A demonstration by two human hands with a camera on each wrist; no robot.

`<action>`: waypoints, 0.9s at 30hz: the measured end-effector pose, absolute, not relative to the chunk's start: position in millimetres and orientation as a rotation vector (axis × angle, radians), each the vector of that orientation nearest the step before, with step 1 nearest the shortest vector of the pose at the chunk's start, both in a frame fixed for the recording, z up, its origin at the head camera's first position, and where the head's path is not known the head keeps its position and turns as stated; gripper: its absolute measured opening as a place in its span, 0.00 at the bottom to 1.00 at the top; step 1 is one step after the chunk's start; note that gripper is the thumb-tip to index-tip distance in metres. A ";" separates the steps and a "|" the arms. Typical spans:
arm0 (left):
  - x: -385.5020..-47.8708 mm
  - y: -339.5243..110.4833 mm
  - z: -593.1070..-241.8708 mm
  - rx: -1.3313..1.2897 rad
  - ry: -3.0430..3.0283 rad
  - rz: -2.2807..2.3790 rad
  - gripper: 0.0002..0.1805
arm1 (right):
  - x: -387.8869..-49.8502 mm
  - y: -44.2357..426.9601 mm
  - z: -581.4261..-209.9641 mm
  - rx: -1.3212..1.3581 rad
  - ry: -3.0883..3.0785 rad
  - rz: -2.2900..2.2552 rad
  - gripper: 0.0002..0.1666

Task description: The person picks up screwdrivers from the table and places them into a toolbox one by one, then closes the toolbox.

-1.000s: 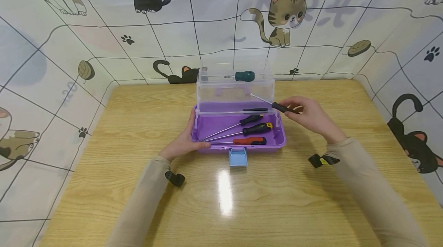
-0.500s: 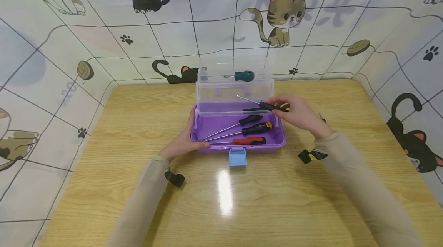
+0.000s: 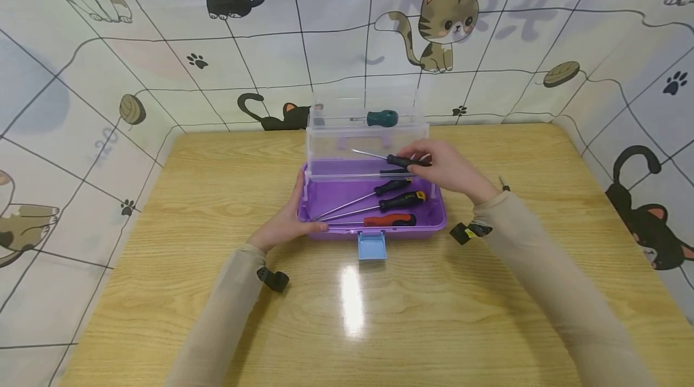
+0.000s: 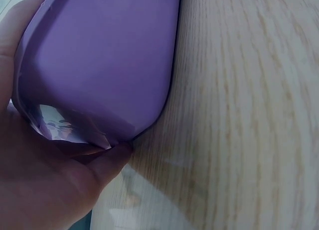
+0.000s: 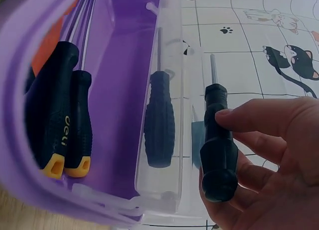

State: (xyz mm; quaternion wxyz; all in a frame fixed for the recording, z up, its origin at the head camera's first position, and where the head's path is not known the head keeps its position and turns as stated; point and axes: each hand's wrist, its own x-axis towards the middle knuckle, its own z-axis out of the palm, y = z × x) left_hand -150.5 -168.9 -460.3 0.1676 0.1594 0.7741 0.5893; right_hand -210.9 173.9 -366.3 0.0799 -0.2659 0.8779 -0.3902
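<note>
My left hand point(image 3: 282, 224) grips the left end of a purple toolbox point(image 3: 336, 191). In the left wrist view, its fingers and thumb close round the box's end wall point(image 4: 99, 60). The right hand point(image 3: 444, 167) pinches a screwdriver point(image 5: 218, 140) by its black handle, shaft toward the left, above the clear compartment behind the box. Inside the purple base lie a red and black screwdriver point(image 3: 390, 220) and two black screwdrivers with yellow ends point(image 3: 402, 201). Another black-handled screwdriver point(image 5: 159, 120) lies in the clear tray. A teal-handled one point(image 3: 382, 119) sits farther back in the clear lid.
The clear lid point(image 3: 325, 144) stands open behind the base. A blue latch point(image 3: 372, 247) hangs at the box's front. The wooden table point(image 3: 217, 194) meets a cat-patterned cloth point(image 3: 336, 7) at its back and sides.
My right hand has carried the screwdriver leftward and slightly back, from beside the box's right end to over the clear compartment. The left hand stays on the toolbox.
</note>
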 end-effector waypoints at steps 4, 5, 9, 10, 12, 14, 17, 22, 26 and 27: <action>-150.5 -169.5 -461.4 0.465 2.197 1.685 0.71 | -215.8 168.0 -365.0 -0.807 2.614 -1.151 0.15; -150.4 -169.5 -461.2 0.462 2.196 1.685 0.71 | -217.2 166.7 -365.0 -0.807 2.608 -1.148 0.15; -149.9 -169.5 -459.2 0.451 2.201 1.668 0.70 | -223.2 162.9 -366.2 -0.784 2.594 -1.136 0.15; -149.7 -169.4 -458.9 0.448 2.202 1.664 0.70 | -224.7 162.1 -366.6 -0.776 2.591 -1.133 0.16; -149.7 -169.4 -458.4 0.445 2.205 1.656 0.70 | -228.0 160.4 -367.6 -0.760 2.585 -1.114 0.16; -149.9 -169.5 -458.4 0.441 2.204 1.653 0.70 | -230.2 158.5 -367.4 -0.754 2.578 -1.096 0.17; -150.0 -169.6 -457.9 0.432 2.198 1.652 0.71 | -233.6 155.8 -367.2 -0.766 2.561 -1.092 0.17; -145.2 -167.0 -444.5 0.434 2.174 1.660 0.70 | -241.4 152.6 -371.3 -0.799 2.535 -1.127 0.16; -141.2 -163.6 -432.0 0.453 2.146 1.694 0.71 | -245.7 150.5 -374.2 -0.818 2.545 -1.127 0.14; -141.2 -163.4 -431.5 0.457 2.143 1.697 0.71 | -246.4 150.4 -374.9 -0.813 2.550 -1.123 0.14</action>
